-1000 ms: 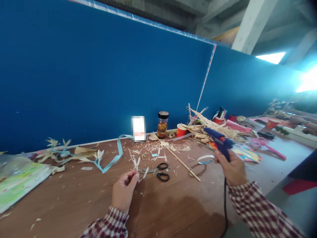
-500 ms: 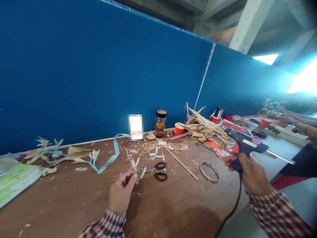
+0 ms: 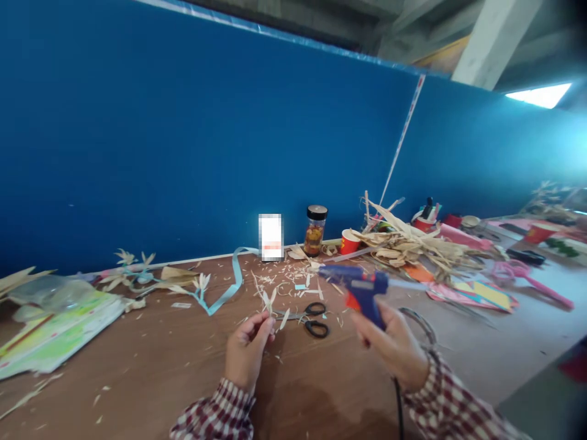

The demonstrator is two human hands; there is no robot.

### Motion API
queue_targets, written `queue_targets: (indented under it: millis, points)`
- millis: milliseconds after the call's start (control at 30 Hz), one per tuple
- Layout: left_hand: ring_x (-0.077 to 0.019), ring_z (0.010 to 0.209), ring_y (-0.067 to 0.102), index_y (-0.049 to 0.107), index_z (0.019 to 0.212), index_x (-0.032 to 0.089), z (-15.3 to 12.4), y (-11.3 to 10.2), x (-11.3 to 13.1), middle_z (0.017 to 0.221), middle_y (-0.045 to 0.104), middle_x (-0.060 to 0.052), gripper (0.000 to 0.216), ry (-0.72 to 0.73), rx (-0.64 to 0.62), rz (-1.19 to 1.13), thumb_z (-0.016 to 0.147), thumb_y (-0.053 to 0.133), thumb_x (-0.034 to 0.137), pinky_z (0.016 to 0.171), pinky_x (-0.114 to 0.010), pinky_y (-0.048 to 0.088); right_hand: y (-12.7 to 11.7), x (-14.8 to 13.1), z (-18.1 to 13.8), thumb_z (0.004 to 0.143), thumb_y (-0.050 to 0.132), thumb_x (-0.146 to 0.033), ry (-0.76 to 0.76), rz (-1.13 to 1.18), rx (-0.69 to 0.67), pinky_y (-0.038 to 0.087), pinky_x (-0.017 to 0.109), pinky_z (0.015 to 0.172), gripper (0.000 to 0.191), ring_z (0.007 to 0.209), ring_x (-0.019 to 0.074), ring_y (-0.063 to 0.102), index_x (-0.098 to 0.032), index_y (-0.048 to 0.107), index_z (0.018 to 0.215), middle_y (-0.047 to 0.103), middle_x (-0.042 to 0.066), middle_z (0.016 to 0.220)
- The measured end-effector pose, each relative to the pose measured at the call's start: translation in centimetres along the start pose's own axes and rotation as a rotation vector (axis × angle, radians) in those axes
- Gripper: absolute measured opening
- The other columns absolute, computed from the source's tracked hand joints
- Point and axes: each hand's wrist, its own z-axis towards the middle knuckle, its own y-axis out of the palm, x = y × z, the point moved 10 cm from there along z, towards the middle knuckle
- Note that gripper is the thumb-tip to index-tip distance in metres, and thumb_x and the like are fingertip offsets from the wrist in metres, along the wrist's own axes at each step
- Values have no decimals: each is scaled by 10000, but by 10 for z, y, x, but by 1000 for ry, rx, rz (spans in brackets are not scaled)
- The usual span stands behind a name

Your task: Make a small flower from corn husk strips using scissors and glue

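Observation:
My left hand [image 3: 246, 350] is closed in a pinch on a small pale straw flower [image 3: 268, 300], holding it upright above the wooden table [image 3: 151, 360]. My right hand [image 3: 394, 349] grips a blue glue gun [image 3: 360, 288] by its handle, nozzle pointing left toward the flower, a short gap away. The gun's black cord [image 3: 398, 406] hangs down beside my wrist. Black-handled scissors [image 3: 309, 318] lie on the table just behind the two hands. Both sleeves are red and white check.
A heap of dried husks [image 3: 413, 247], a red paper cup [image 3: 349, 242], a dark-lidded jar [image 3: 314, 230] and a light blue ribbon [image 3: 227, 287] sit near the blue wall. Straw scraps litter the table. A wire ring [image 3: 419, 324] lies right; green printed sheets [image 3: 50, 333] lie left.
My right hand swung the glue gun out to the right, then brought it back left and closer to the flower. The left hand kept holding the flower in place.

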Motion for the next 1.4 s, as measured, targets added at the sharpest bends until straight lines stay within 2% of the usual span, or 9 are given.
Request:
queue_targets:
  millis: [67,167,367,567,967,1400]
  points:
    - [-128,588,585,641,884,131,1,0,-1,676,665,-29,349,-6,0,-10,609,664,344,576,-255,497,29,12,-1,730,558,-357,11,-27,-69,348,203,417,201,449,99,421,-189,543,840,470,-43,525]
    - [-118,576,579,629,888,123,2,-2,-2,653,656,-21,347,-27,20,-44,608,669,326,575,-248,492,60,23,-2,724,561,-375,-3,0,-143,350,203,436,226,471,99,420,-181,553,841,470,-37,543]
    - [-114,569,580,641,835,123,2,-4,-3,689,663,-38,314,-89,40,-105,589,682,314,564,-239,485,90,38,-1,797,453,-437,25,185,-273,290,190,416,302,409,69,353,-147,534,778,402,-54,459]
    - [-116,567,570,634,829,121,2,-4,-7,663,648,-30,312,-89,15,-104,602,676,331,571,-240,477,92,47,-2,830,421,-412,9,207,-274,304,202,446,317,448,79,375,-123,532,898,425,-39,500]
    - [-110,570,542,642,826,113,3,-2,-5,662,633,-30,292,-51,-9,-82,632,653,331,576,-237,460,95,45,-4,859,378,-364,-45,69,-279,333,203,483,252,493,86,414,-150,484,781,453,-26,548]
    - [-98,565,539,644,818,123,2,-3,-5,657,631,-13,280,-59,16,-88,622,661,322,567,-215,457,94,46,-4,870,351,-354,-55,-79,-283,384,205,504,249,516,99,467,-145,481,909,483,-23,590]
